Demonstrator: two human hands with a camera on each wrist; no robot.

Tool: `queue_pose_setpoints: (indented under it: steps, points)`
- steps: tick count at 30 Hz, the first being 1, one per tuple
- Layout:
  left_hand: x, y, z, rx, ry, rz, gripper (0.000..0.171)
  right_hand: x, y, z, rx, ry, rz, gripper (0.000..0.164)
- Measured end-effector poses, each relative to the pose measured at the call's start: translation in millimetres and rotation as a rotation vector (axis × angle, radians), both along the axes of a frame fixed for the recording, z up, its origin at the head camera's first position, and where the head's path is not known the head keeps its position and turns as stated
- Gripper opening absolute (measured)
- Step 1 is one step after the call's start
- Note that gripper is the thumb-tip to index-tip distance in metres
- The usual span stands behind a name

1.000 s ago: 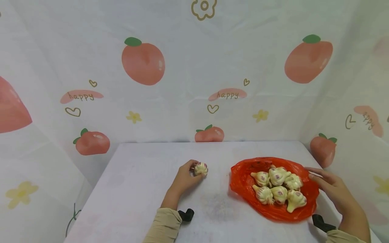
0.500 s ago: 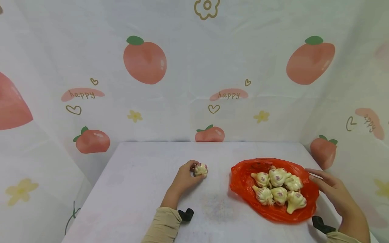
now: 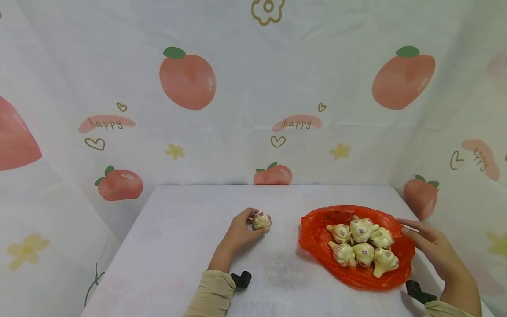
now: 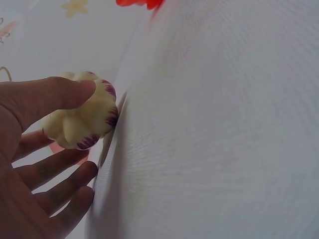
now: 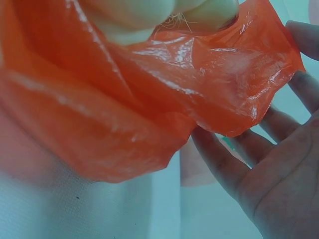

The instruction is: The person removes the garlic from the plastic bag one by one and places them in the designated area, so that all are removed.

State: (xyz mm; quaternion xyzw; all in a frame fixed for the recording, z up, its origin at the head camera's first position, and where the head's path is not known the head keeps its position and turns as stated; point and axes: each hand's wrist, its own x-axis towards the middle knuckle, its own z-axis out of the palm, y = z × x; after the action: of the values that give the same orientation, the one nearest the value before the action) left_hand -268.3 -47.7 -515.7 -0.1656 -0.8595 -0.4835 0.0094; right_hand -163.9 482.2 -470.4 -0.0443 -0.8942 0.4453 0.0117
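In the head view my left hand point(image 3: 239, 232) holds a garlic bulb point(image 3: 262, 222) near the middle of the white table point(image 3: 190, 229). The left wrist view shows the thumb point(image 4: 62, 97) on the near side of the cream bulb point(image 4: 82, 117) with purple streaks; the other fingers spread below it. At the right, a red plastic bag point(image 3: 317, 255) lies spread with its mouth upward, and several garlic bulbs point(image 3: 363, 254) sit inside. My right hand point(image 3: 439, 248) touches its right rim. Seen from the right wrist, fairly straight fingers point(image 5: 219, 162) lie against the outside of the red plastic.
A white cloth point(image 3: 233, 88) printed with fruit and hearts hangs behind the table and along both sides. A thin green cord point(image 3: 95, 281) hangs by the left table edge. Black wrist mounts point(image 3: 242, 279) sit at both wrists.
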Motion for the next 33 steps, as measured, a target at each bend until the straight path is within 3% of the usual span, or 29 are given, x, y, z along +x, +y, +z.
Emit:
queue_pose_setpoints:
  steps: [20,26,33]
  points:
    - [5.0,2,10.5,0.017,-0.053,-0.022,0.068,3.4,0,-1.3,-0.025,0.040,0.016,0.043]
    - [6.0,9,16.1,0.017,-0.004,-0.031,0.066,3.8,0,-1.8,-0.022,0.046,0.015,0.044]
    - [10.6,24,31.4,0.060,0.044,-0.043,0.057,0.3,0,-2.2,-0.005,0.033,0.003,0.047]
